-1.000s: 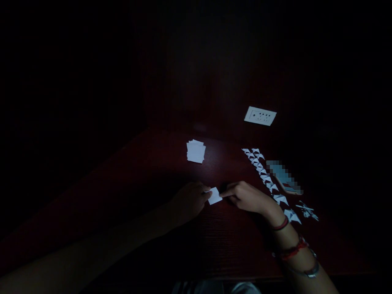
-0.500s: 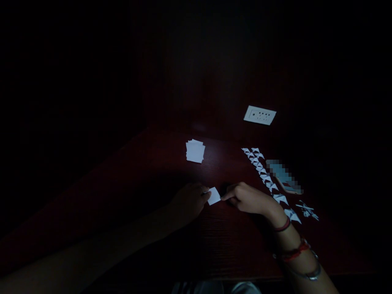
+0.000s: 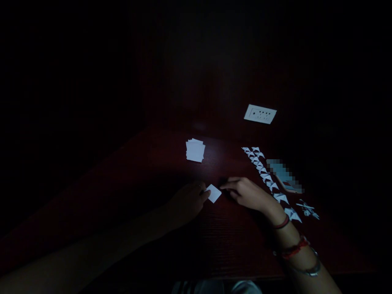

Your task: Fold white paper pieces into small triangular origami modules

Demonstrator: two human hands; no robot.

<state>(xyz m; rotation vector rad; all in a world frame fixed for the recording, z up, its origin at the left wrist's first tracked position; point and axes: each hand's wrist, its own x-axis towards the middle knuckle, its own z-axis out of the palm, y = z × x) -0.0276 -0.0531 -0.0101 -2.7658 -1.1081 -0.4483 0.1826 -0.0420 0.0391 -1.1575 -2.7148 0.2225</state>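
Observation:
A small white square of paper (image 3: 214, 193) lies on the dark red table, one corner turned toward me. My left hand (image 3: 193, 199) pinches its left corner between thumb and fingers. Just to the right of the paper is my right hand (image 3: 244, 192), its index finger stretched toward the paper's edge, apart from it by a small gap. The other right fingers are loosely bent and hold nothing that I can see. Farther back sits a loose stack of white paper squares (image 3: 195, 150).
Rows of folded white paper pieces (image 3: 260, 167) run along the right side. Beside them lie a phone (image 3: 283, 175), blurred out, and a small heap of thin paper strips (image 3: 308, 210). A socket plate (image 3: 260, 114) is on the wall behind. The surroundings are very dark.
The paper square has turned a little and shifted slightly away from me. My right index finger has come off its edge and moved up a bit. The left hand keeps its grip.

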